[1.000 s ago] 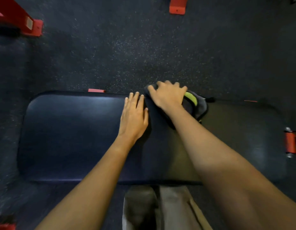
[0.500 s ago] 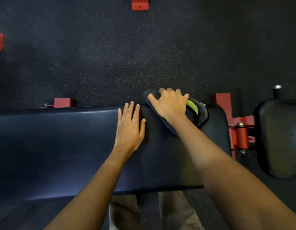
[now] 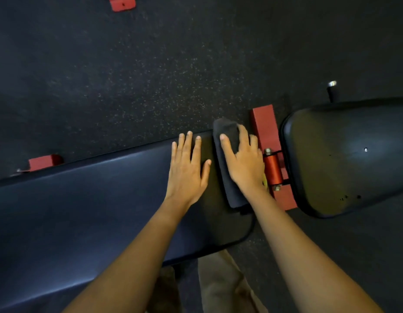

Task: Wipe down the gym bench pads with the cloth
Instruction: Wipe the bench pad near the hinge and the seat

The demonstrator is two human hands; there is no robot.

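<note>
Cloth (image 3: pixel 230 186) sits at pad's (image 3: pixel 94 199) three-o'clock end, gripped by right hand (image 3: pixel 245 166); left hand (image 3: pixel 187 168) lies flat at its nine o'clock.

Dim, soft-focus, edges warped

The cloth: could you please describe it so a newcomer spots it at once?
Find the long dark bench pad across the view. At its right end, beside the red frame, the right hand holds a folded grey cloth. Its matte fabric differs from the smooth pad.
</note>
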